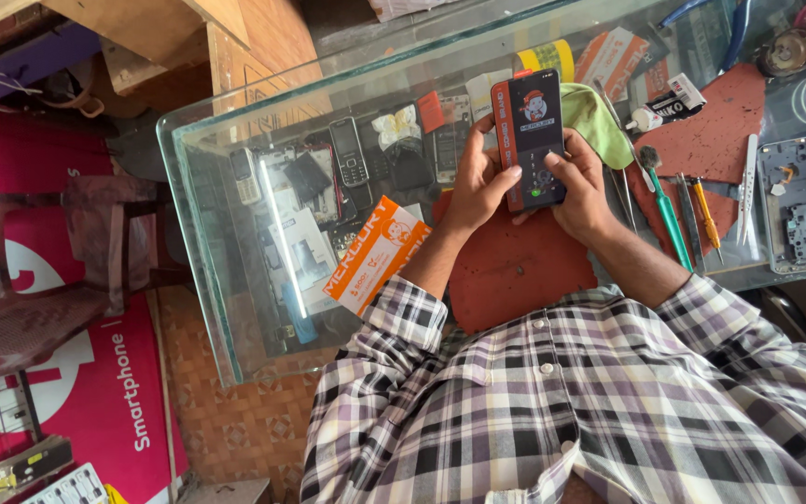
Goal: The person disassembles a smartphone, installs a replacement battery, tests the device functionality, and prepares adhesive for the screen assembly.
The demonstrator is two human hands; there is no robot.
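Both hands grip a dark phone [534, 138] above the red mat [515, 271] at the glass counter's [200, 233] middle, left hand [482, 187] and right hand [582, 191] thumbing its lower keys, apparently mid-test, which needs steady, light presses.

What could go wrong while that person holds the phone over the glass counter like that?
The phone is held in the air by the left hand and right hand; if it slipped, it might strike the glass counter. The orange box lies close to the left forearm, so a sweep of that arm could push it about.
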